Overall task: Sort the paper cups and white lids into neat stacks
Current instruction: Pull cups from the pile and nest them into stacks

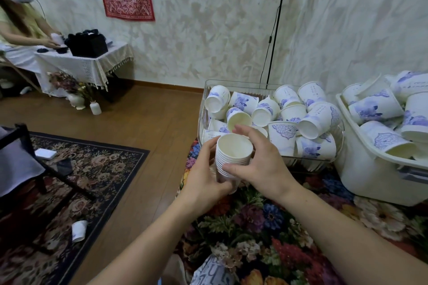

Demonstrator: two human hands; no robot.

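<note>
Flowered cloth point(266, 227) underfoot, wood floor point(150, 122) to the left, pale mottled wall point(208, 30) behind. Left hand point(203, 178) curled round the lower part of a stack of cups point(231, 157), gripping it from the left. Right hand point(261, 164) curved round the stack's upper rims from the right, thumb pressed on the side, fingertips over the far edge. Around ten nested rims countable in the stack; its bottom hidden behind the left hand. Just beyond, one clear bin point(319, 164) heaped with loose cups point(282, 139), roughly sixteen visible, more buried underneath. Right of it, one white bin point(370, 180), cut off by the frame edge, about ten cups point(375, 109) showing. One lone cup point(79, 230) lying on the dark rug point(92, 169). No lids identifiable anywhere. Far left, a second person point(23, 25) at a draped table point(88, 62), partly out of frame.
</note>
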